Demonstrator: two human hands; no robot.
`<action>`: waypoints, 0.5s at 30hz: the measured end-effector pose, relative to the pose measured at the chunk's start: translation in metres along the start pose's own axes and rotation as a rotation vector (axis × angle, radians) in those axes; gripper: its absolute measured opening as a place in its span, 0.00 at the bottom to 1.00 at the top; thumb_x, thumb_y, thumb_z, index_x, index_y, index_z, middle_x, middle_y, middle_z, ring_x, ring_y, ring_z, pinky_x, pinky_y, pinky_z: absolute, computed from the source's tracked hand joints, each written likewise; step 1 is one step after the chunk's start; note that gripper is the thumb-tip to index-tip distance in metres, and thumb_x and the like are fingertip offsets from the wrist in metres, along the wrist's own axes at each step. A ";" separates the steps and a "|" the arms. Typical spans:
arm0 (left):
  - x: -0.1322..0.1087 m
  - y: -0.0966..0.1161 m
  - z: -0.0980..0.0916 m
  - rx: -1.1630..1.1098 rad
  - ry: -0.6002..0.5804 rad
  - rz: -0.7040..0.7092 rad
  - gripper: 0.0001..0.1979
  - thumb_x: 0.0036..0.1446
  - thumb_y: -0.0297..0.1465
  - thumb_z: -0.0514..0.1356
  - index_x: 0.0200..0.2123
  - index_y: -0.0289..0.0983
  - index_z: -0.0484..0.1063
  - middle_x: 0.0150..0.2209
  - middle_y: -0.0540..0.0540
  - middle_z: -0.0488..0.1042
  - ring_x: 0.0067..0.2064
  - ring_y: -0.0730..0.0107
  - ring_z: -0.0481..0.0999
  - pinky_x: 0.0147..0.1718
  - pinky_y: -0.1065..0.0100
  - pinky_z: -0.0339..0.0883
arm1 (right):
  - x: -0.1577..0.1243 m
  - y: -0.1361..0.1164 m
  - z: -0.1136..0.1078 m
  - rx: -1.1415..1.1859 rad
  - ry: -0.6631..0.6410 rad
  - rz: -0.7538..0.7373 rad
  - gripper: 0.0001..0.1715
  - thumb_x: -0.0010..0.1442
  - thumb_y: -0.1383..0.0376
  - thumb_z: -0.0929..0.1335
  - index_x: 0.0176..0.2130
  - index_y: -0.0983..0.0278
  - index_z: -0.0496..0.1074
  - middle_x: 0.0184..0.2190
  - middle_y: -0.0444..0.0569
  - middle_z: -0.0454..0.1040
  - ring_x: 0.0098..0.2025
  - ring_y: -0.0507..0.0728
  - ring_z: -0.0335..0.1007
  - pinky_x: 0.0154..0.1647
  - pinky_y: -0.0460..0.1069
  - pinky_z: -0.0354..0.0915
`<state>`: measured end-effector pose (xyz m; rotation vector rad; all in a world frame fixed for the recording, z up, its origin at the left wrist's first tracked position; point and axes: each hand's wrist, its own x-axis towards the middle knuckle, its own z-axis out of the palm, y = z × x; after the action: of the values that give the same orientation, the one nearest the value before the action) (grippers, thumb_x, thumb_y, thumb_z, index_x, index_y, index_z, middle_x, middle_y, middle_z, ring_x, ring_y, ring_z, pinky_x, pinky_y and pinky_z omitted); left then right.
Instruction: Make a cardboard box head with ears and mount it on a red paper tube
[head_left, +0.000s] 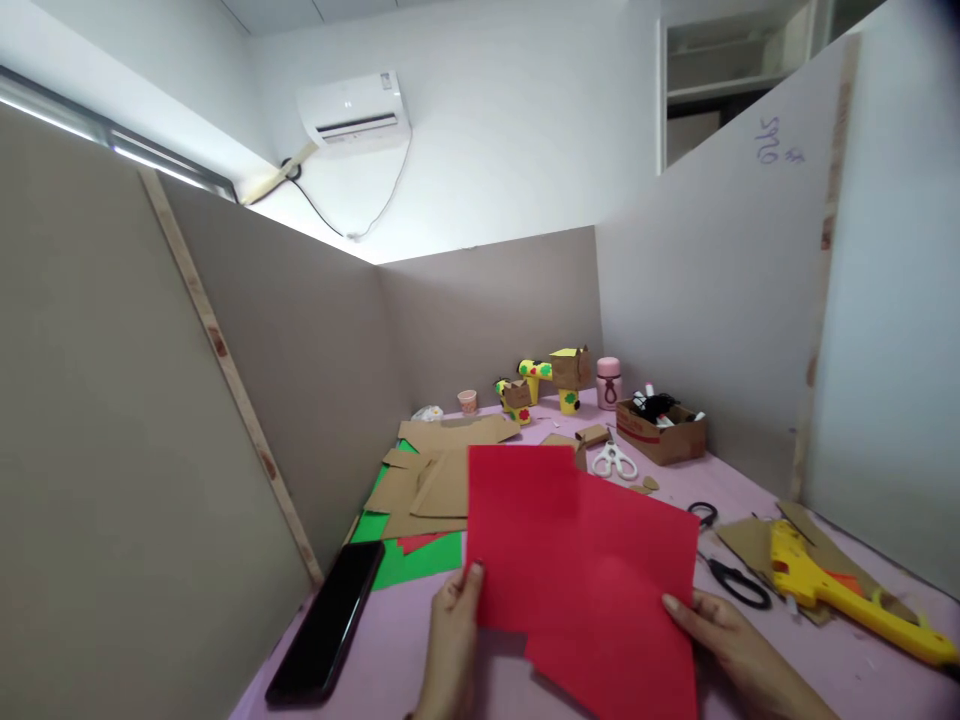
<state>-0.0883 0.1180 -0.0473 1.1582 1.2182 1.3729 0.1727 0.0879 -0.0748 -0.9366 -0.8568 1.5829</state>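
A large red sheet point(585, 570) with stepped, uneven edges is held up over the pink table. My left hand point(455, 635) grips its lower left edge, thumb in front and the other fingers partly hidden. At the right edge, my right hand point(720, 635) pinches the sheet between the thumb in front and fingers behind it. Cut brown cardboard pieces point(431, 485) lie behind the sheet on the left, over green paper point(420, 565) with a small red scrap. White-handled scissors point(615, 460) rest beyond the sheet, and black-handled scissors point(739, 583) lie near my right hand.
A black phone point(328, 622) lies at the left table edge. To the right is a yellow glue gun point(847, 600) on cardboard. Farther back stand yellow spotted figures point(568, 375), a pink bottle point(609, 384), a box of supplies point(661, 440) and a paper cup point(467, 402). Grey partitions surround the table.
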 end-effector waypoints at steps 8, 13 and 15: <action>0.031 0.022 -0.047 0.314 0.335 0.212 0.38 0.45 0.38 0.64 0.58 0.34 0.57 0.63 0.35 0.55 0.65 0.51 0.47 0.61 0.52 0.43 | 0.003 0.000 -0.001 0.060 0.005 0.029 0.19 0.44 0.56 0.75 0.32 0.68 0.77 0.22 0.49 0.80 0.22 0.56 0.75 0.22 0.45 0.65; -0.028 -0.008 -0.010 0.817 -0.210 0.815 0.23 0.57 0.28 0.56 0.54 0.54 0.65 0.61 0.47 0.61 0.65 0.55 0.51 0.60 0.46 0.37 | -0.006 -0.004 0.004 0.077 -0.144 0.035 0.21 0.44 0.56 0.76 0.35 0.67 0.77 0.26 0.51 0.81 0.27 0.57 0.77 0.29 0.47 0.67; -0.047 -0.017 0.002 0.818 -0.409 0.818 0.15 0.59 0.33 0.55 0.45 0.60 0.72 0.56 0.50 0.69 0.62 0.53 0.58 0.60 0.45 0.37 | -0.012 -0.003 0.005 0.108 -0.226 0.043 0.20 0.43 0.56 0.76 0.35 0.66 0.77 0.28 0.51 0.81 0.29 0.58 0.77 0.32 0.49 0.68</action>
<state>-0.0796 0.0726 -0.0672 2.5790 1.0458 1.0630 0.1705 0.0763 -0.0685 -0.7125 -0.9013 1.7774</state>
